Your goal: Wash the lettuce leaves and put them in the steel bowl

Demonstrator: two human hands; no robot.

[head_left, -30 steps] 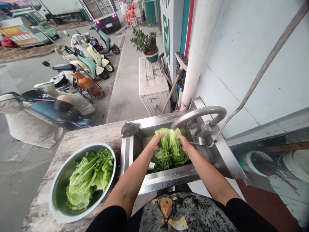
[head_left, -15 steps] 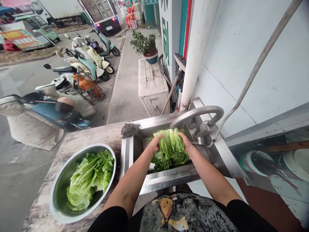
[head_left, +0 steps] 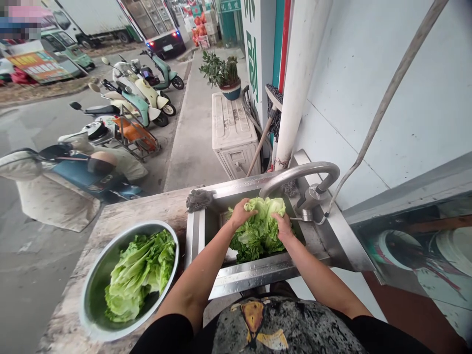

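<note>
Green lettuce [head_left: 261,228] fills much of the steel sink [head_left: 250,277], its pale stem ends up near the faucet spout. My left hand [head_left: 242,214] grips the lettuce from the left side, fingers curled around the pale leaves. On the right side, my right hand [head_left: 283,225] is closed on the same bunch, thumb over the leaves. The fingertips of both hands are partly hidden by the leaves. The curved metal faucet [head_left: 306,172] arches just above and behind the bunch. More lettuce [head_left: 142,273] lies in a round metal bowl [head_left: 86,295] left of the sink.
The bowl stands on a worn wooden tabletop [head_left: 106,228]. A dark rag [head_left: 199,199] lies on the sink's back left corner, and a steel scrubber [head_left: 290,188] sits near the faucet base. Beyond are a white box unit [head_left: 234,128], a mop [head_left: 263,137] and a white pipe [head_left: 298,93].
Both hands have moved inward over the lettuce, and the leaves are bunched and folded more tightly between them. The bowl of lettuce has stayed in place.
</note>
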